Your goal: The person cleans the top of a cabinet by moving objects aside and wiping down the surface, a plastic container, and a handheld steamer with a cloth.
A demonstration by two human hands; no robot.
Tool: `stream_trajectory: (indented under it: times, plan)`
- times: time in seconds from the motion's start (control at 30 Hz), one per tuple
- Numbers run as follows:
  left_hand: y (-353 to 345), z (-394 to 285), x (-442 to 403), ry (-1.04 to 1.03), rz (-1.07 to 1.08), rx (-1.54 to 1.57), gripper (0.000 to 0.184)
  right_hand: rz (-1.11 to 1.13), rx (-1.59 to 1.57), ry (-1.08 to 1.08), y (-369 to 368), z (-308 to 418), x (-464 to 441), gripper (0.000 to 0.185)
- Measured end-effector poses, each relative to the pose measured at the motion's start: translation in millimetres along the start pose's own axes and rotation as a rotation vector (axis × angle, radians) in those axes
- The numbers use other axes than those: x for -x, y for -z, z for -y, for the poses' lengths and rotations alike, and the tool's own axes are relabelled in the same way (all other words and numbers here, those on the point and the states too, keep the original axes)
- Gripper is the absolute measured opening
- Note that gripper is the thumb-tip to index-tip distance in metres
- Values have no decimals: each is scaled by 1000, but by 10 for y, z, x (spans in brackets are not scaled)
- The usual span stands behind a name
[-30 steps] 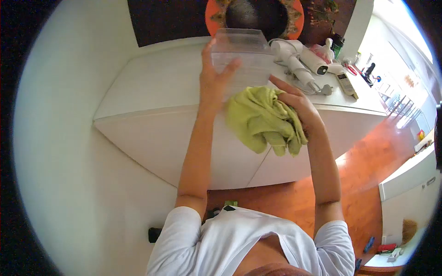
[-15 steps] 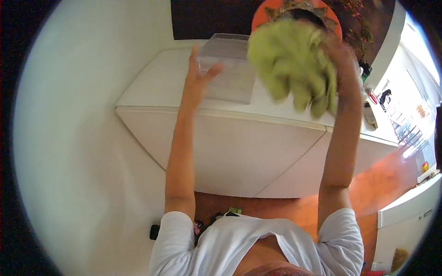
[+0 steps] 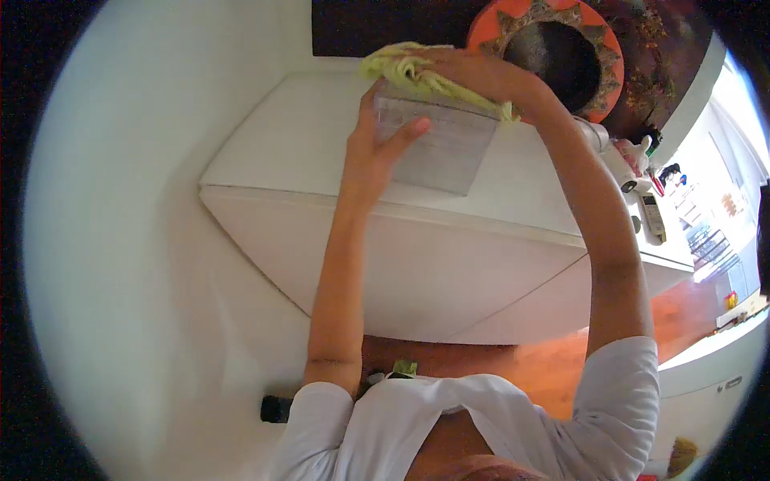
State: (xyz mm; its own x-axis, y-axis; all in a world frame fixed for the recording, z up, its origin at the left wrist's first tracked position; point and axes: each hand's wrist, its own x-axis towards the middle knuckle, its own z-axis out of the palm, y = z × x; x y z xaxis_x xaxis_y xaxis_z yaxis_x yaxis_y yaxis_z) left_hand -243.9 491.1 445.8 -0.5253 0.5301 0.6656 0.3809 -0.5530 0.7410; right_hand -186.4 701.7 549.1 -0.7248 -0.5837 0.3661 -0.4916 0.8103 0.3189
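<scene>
A clear plastic box (image 3: 445,152) stands on the white cabinet top (image 3: 281,136), near its front edge. My left hand (image 3: 377,148) grips the box's left side, with the thumb across its near face. My right hand (image 3: 489,76) presses a yellow-green cloth (image 3: 409,70) over the top of the box. The cloth is bunched at the left and stretches along the upper edge to the right. Part of it is hidden under my right hand.
Behind the cabinet is a dark panel with an orange round piece (image 3: 609,64). White appliances (image 3: 618,164) and a remote control (image 3: 654,216) lie at the cabinet's right end. A wall is on the left.
My right hand has carried the cloth from in front of the box, up past its right, and onto its top. My left hand has stayed on the box. The view has shifted.
</scene>
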Motion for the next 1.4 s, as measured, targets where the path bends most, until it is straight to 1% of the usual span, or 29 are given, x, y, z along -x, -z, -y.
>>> stream_trajectory:
  times: [0.03, 0.1, 0.13, 0.2, 0.23, 0.3, 0.33, 0.4, 0.47, 0.5, 0.53, 0.6, 0.7, 0.73, 0.8, 0.9, 1.03, 1.1, 1.17, 1.27, 1.3, 1.37, 1.4]
  plan:
    - [-1, -24, 13, -29, 0, 0, 78, 74, 67, -117, -47, -164, -42, 42]
    - [-13, -111, 32, -6, 2, -17, 78, 228, 209, -350, -97, -357, -107, 42]
    - [-23, -145, 33, 1, 2, -24, 79, 249, 138, -480, -52, -255, -199, 41]
    - [-69, -174, 42, -41, -18, 61, 79, 287, -9, -743, 72, -8, -353, 39]
    - [-76, -174, 50, -58, -23, 103, 80, 292, 16, -730, 133, 137, -342, 40]
    - [-68, -62, -4, -157, -57, -66, 75, 307, 81, -689, 251, 376, -324, 44]
    - [-60, -18, -23, -203, -74, -151, 73, 271, 34, -607, 270, 466, -272, 44]
    - [-26, -26, -10, -98, -56, -155, 66, 198, -56, -443, 305, 559, -147, 44]
    - [-24, -39, -19, -74, -49, -146, 61, 90, -12, -344, 238, 466, -72, 42]
    - [-37, -43, -26, -99, -51, -136, 59, 96, 22, -361, 176, 374, -48, 41]
    - [-38, -68, -10, -82, -39, -124, 58, 102, 56, -377, 116, 280, -25, 40]
    - [-41, -157, 15, -13, -9, -94, 58, 235, 155, -537, 42, -64, -30, 40]
    - [-60, -232, 28, 33, 22, -2, 58, 363, 160, -702, 37, -171, -207, 41]
    - [-66, -240, 39, 35, 31, 34, 58, 356, 202, -650, 45, -117, -202, 39]
    - [-53, -195, 35, 34, 16, -31, 58, 338, 285, -549, 70, 67, -168, 36]
    - [-24, -33, 3, -6, -30, -106, 58, 92, 22, -600, 228, 663, -75, 36]
    - [-61, -8, -30, -147, -60, -169, 60, 50, 176, -259, 223, 460, 103, 37]
    - [-49, 104, -79, -225, -61, -211, 60, 34, 345, -131, 92, 24, 190, 37]
    - [-70, 83, -79, -201, -57, -221, 60, 95, 158, -625, 2, -190, 126, 38]
    - [-109, -123, 4, -35, -50, -208, 61, 72, 137, -1115, 13, -54, 81, 31]
    - [-113, -141, 15, 1, -52, -217, 61, -50, 59, -1109, -62, -71, 183, 31]
    - [-112, -139, 11, 5, -53, -222, 61, -292, -92, -1073, -268, -165, 394, 30]
    - [-105, -122, 12, -23, -47, -220, 60, -447, -277, -1151, -283, -87, 408, 30]
